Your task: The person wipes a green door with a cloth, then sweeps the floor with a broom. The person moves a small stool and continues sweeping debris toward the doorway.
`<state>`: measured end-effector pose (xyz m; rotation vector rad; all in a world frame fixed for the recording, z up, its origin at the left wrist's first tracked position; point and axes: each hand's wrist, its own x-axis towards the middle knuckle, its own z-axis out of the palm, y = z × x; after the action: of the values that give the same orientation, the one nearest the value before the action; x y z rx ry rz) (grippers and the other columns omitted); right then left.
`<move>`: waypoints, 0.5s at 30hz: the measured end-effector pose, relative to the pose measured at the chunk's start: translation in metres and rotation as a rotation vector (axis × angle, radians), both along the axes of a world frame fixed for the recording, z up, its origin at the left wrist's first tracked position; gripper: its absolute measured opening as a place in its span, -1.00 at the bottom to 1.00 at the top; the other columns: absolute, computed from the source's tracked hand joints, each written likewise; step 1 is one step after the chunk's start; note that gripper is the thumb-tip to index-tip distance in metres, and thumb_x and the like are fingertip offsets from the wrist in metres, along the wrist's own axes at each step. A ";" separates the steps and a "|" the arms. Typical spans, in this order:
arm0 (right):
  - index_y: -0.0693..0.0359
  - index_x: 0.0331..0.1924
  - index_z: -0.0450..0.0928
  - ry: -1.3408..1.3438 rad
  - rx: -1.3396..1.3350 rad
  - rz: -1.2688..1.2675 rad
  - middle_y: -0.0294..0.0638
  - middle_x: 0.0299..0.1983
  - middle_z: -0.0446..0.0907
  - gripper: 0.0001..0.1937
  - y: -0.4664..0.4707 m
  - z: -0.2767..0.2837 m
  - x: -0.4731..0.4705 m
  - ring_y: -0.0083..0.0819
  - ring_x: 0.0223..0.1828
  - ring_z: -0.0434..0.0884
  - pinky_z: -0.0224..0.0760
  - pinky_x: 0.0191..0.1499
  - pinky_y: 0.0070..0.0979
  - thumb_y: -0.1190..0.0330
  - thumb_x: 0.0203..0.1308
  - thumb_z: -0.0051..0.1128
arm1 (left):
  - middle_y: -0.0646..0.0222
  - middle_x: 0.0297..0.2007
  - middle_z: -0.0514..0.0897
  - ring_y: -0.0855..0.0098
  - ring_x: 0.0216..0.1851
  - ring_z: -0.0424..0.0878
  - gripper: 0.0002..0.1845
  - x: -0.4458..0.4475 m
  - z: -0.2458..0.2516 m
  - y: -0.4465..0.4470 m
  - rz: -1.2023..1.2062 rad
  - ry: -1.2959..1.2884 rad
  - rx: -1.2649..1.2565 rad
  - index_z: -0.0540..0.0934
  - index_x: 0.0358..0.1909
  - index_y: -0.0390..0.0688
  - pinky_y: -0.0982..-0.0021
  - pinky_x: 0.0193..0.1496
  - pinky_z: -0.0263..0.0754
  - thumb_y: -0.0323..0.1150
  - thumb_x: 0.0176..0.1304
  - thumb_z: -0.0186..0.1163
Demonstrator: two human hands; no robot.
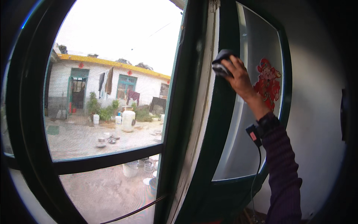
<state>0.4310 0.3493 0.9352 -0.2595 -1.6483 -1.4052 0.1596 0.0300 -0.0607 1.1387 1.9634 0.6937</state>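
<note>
With its fingers spread over a bunched dark cloth [223, 65], my right hand [240, 77] presses against the green frame of an open door [223, 112]. The cloth sits near the frame's pale left edge, high on the door. Behind my wrist is the door's glass pane [246, 134], which carries a red figure sticker [267, 84]. A small black device [254, 135] with a cable is at my right wrist, by the dark purple sleeve. My left hand is out of view.
To the left stands a screen door [109, 159] with dark bars; through its mesh show a courtyard, plants, white containers and a low building. A dark thin cord [134, 210] crosses the lower mesh. A pale wall [310, 126] lies at the right.
</note>
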 end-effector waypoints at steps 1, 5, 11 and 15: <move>0.01 0.09 0.35 0.033 -0.085 -0.018 -0.08 0.14 0.27 -0.51 0.002 0.018 -0.001 -0.07 0.17 0.27 0.24 0.17 -0.22 0.44 0.01 0.17 | 0.12 -0.29 0.60 0.14 -0.21 0.55 -0.75 0.000 0.000 0.001 0.000 -0.001 -0.004 0.58 -0.27 -0.16 0.26 -0.13 0.43 -0.28 0.05 0.07; 0.05 0.08 0.37 0.192 -0.034 -0.099 -0.06 0.04 0.35 -0.50 0.000 0.081 -0.008 -0.09 0.12 0.31 0.24 0.15 -0.26 0.18 0.01 0.19 | 0.13 -0.28 0.60 0.15 -0.19 0.54 -0.75 0.000 -0.001 0.004 0.009 -0.011 -0.016 0.58 -0.26 -0.14 0.25 -0.12 0.42 -0.27 0.06 0.06; 0.06 0.00 0.43 0.263 0.094 -0.075 -0.16 -0.09 0.40 -0.51 0.008 0.090 -0.023 -0.09 0.01 0.36 0.31 -0.01 -0.21 0.05 -0.02 0.16 | 0.15 -0.26 0.60 0.15 -0.17 0.54 -0.75 -0.001 0.000 -0.002 0.027 -0.023 -0.046 0.58 -0.25 -0.12 0.25 -0.10 0.42 -0.27 0.06 0.04; 0.11 -0.04 0.46 0.064 0.016 0.016 -0.06 0.00 0.33 -0.57 0.015 0.013 -0.005 -0.03 0.04 0.31 0.25 0.04 -0.20 0.17 -0.02 0.19 | 0.16 -0.25 0.60 0.15 -0.16 0.53 -0.74 0.000 0.001 -0.006 0.032 -0.030 -0.061 0.58 -0.24 -0.10 0.25 -0.09 0.41 -0.27 0.06 0.03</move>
<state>0.4259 0.3641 0.9478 -0.2789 -1.5833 -1.3838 0.1599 0.0243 -0.0599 1.0568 1.9676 0.6590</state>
